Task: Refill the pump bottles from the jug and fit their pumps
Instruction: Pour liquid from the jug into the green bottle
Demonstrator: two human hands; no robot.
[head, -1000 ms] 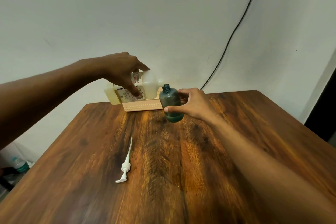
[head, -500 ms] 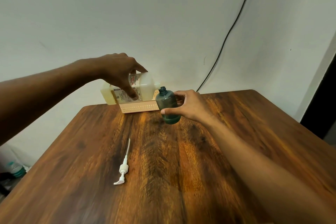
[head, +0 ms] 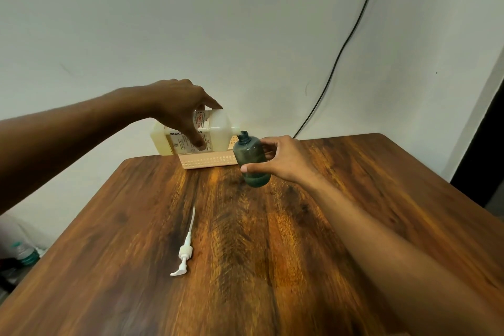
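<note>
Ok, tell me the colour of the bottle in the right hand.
The bottle is a translucent dark teal green; the head view shows it.

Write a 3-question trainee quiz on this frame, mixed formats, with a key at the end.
1. Fill in: the right hand holds the green bottle, and the spout of the tipped jug sits at the bottle's ____.
2. Multiple choice: which hand grips the jug? A. left B. right C. neither
3. True or false: the pump is fitted on the green bottle.

Key
1. mouth
2. A: the left hand grips it from above.
3. False: the pump lies loose on the table, apart from the bottle, whose neck is open.
</note>
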